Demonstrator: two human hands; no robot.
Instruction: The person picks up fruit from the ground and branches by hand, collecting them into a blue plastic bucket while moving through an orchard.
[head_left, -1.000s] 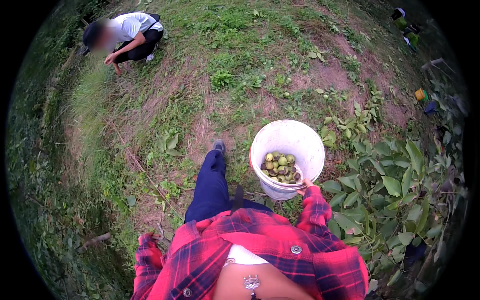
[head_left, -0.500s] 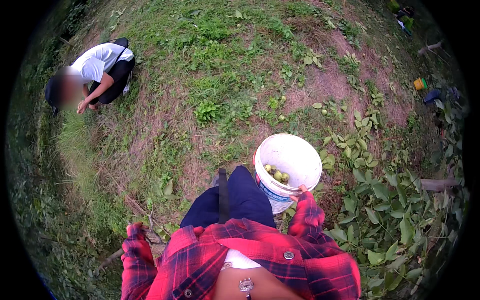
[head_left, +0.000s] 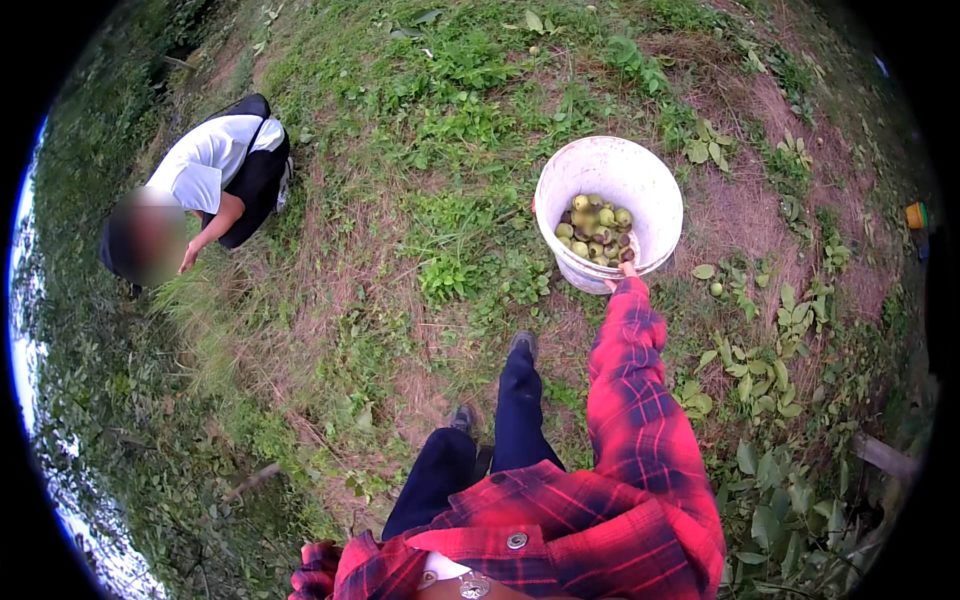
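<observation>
Your right grip (head_left: 622, 278) pinches the near rim of the bucket (head_left: 642, 190), which is ahead of you and to the right, with fruit (head_left: 597, 230) gathered in its bottom, while your left hand is hidden, its grip impossible to tell, and another person (head_left: 207, 165) crouches at left.

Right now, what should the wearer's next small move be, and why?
Probably steady the bucket upright with the right hand: that hand alone grips its near rim, and loose fruit lies inside, within reach of tipping. Whether the base touches the ground is hard to tell.
</observation>
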